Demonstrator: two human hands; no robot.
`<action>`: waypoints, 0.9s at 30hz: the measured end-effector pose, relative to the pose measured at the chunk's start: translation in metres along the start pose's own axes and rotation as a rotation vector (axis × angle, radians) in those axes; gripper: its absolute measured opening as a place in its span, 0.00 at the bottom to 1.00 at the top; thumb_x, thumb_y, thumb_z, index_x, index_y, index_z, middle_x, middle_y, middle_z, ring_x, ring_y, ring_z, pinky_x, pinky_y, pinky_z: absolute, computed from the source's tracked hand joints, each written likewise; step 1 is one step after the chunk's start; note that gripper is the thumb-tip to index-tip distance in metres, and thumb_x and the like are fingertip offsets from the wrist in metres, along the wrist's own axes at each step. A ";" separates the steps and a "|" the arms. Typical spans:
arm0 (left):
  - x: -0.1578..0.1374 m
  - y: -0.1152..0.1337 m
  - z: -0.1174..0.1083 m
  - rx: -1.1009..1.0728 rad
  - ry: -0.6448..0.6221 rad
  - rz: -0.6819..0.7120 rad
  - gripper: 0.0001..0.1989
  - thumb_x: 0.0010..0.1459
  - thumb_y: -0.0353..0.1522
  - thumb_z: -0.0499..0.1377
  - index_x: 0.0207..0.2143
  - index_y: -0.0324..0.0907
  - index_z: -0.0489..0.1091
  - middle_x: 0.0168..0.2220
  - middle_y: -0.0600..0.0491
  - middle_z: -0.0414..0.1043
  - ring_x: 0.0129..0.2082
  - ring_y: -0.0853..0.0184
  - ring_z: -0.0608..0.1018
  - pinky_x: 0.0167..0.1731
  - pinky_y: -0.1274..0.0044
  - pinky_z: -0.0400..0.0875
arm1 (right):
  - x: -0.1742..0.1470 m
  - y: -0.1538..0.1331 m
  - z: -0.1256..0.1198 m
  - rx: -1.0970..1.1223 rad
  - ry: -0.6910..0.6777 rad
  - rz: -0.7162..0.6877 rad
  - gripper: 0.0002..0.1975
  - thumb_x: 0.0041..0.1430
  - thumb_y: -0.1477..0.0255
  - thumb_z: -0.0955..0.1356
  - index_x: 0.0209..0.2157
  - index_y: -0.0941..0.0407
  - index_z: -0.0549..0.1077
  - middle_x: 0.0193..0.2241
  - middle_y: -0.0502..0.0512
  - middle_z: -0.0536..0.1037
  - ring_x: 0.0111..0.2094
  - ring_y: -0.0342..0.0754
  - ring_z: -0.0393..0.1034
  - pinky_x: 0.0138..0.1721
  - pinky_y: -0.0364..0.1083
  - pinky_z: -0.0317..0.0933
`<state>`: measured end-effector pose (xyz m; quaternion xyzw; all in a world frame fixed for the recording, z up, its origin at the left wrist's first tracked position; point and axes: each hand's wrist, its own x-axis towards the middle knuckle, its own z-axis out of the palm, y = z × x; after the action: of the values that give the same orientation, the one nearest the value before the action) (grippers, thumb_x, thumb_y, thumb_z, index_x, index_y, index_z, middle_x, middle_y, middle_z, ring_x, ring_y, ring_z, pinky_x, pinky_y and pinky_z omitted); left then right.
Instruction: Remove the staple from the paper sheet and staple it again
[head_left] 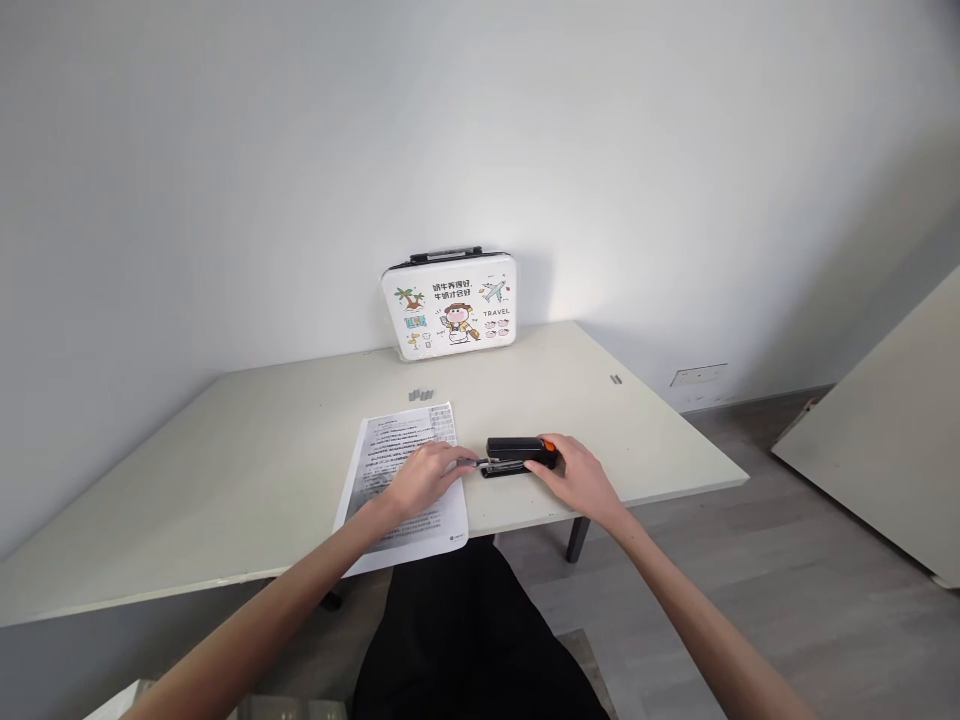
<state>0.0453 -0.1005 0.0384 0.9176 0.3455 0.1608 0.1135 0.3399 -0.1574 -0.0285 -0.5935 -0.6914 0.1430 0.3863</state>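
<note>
A black stapler (516,451) with an orange patch at its rear lies on the table near the front edge. My right hand (577,475) is closed around its rear end, thumb along the near side. My left hand (429,474) pinches a thin grey metal piece (469,462) at the stapler's front end; whether it is the staple tray or a staple strip I cannot tell. Beneath my left hand lies a printed sheet of paper (420,528), its lower edge at the table's front edge.
Several staple strips (421,395) lie behind the paper, and a few more staple strips (616,379) sit near the right edge of the white table (225,480). At the back, a white cartoon-printed case (450,310) leans near the wall. A white panel (885,430) stands at the right.
</note>
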 end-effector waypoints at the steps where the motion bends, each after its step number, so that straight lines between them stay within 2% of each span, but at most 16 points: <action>1: 0.000 0.001 0.001 0.001 0.000 -0.007 0.16 0.75 0.42 0.53 0.53 0.47 0.77 0.50 0.51 0.82 0.49 0.56 0.82 0.51 0.65 0.73 | 0.000 -0.001 0.000 0.000 0.002 0.001 0.22 0.68 0.51 0.67 0.54 0.50 0.72 0.51 0.59 0.81 0.52 0.58 0.76 0.50 0.54 0.71; 8: -0.002 -0.002 0.009 -0.006 0.045 -0.034 0.15 0.74 0.41 0.55 0.53 0.47 0.77 0.49 0.50 0.81 0.50 0.57 0.80 0.51 0.66 0.74 | 0.000 -0.001 -0.001 0.013 -0.015 0.019 0.23 0.68 0.51 0.66 0.55 0.51 0.71 0.52 0.61 0.80 0.54 0.60 0.75 0.52 0.56 0.70; 14: -0.015 -0.014 0.002 -0.024 0.107 -0.047 0.16 0.73 0.44 0.56 0.48 0.46 0.79 0.45 0.50 0.82 0.48 0.57 0.81 0.51 0.65 0.74 | -0.001 0.000 -0.001 0.021 -0.027 0.026 0.24 0.68 0.49 0.66 0.55 0.50 0.71 0.52 0.61 0.80 0.54 0.60 0.75 0.51 0.56 0.71; 18: -0.018 -0.019 -0.004 -0.092 0.103 -0.004 0.16 0.73 0.45 0.56 0.45 0.46 0.80 0.44 0.50 0.83 0.46 0.58 0.81 0.49 0.65 0.75 | -0.001 0.002 0.001 0.032 -0.022 0.015 0.24 0.68 0.49 0.66 0.56 0.50 0.71 0.53 0.61 0.79 0.54 0.60 0.75 0.52 0.57 0.70; 23: -0.003 -0.013 0.000 -0.209 0.023 0.087 0.19 0.70 0.49 0.59 0.42 0.46 0.81 0.41 0.50 0.83 0.43 0.59 0.82 0.45 0.68 0.76 | 0.000 0.003 -0.003 0.081 -0.071 -0.006 0.24 0.66 0.49 0.68 0.55 0.50 0.71 0.52 0.60 0.79 0.53 0.59 0.74 0.52 0.56 0.70; 27: 0.015 -0.008 0.008 -0.286 -0.011 0.155 0.19 0.68 0.50 0.60 0.41 0.45 0.80 0.40 0.49 0.83 0.42 0.60 0.81 0.44 0.70 0.75 | 0.000 -0.002 -0.010 0.144 -0.144 0.000 0.23 0.66 0.48 0.68 0.53 0.49 0.73 0.50 0.57 0.80 0.49 0.57 0.76 0.46 0.52 0.71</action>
<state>0.0542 -0.0851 0.0316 0.9169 0.2464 0.2116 0.2322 0.3454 -0.1610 -0.0205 -0.5526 -0.7052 0.2346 0.3773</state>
